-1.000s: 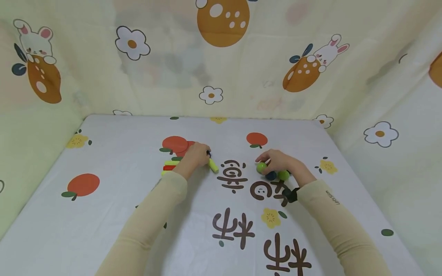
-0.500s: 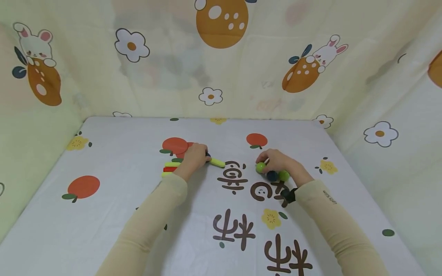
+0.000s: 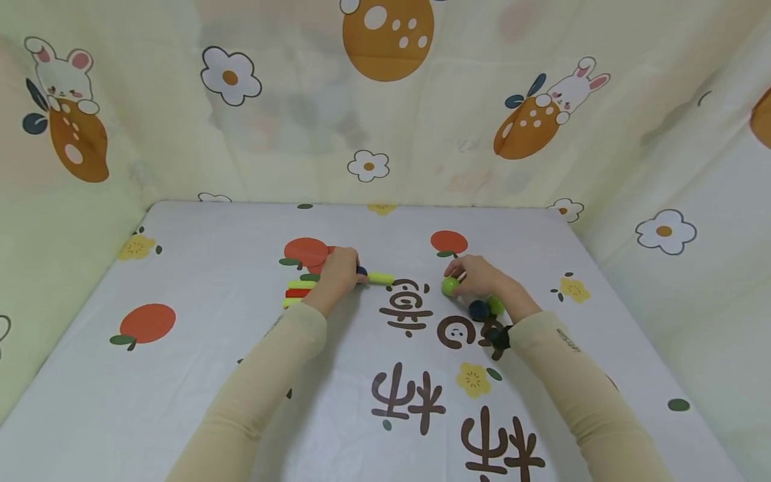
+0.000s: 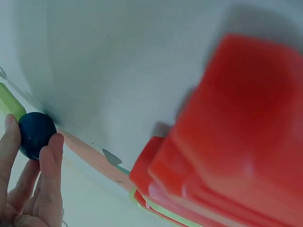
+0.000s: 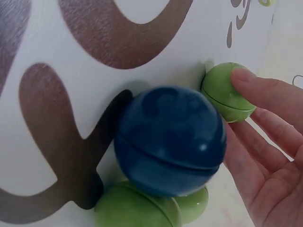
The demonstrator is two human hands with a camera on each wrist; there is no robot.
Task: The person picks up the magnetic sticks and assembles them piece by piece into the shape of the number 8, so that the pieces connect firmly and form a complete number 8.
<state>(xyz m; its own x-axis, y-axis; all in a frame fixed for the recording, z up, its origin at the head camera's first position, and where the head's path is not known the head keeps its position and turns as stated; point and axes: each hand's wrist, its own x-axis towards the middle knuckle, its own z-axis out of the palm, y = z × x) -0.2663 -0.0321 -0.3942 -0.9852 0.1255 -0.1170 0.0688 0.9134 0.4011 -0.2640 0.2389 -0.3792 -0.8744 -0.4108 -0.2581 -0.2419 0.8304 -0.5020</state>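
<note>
My left hand grips a dark blue ball between thumb and fingers, low over the tabletop. A yellow-green rod reaches right from that ball; whether the two are joined I cannot tell. With thumb and fingers, my right hand pinches a green ball on the table. Close under the right palm sits a second dark blue ball, and green balls lie beside it, partly hidden by it.
By the left wrist lie several red rods and yellow-green rods, partly covered by the forearm. A printed white cloth covers the table, and a patterned curtain hangs behind it.
The yellow-green rod at my left hand has swung from slanting toward me to pointing right. My right hand has shifted the green ball slightly left, away from the blue one.
</note>
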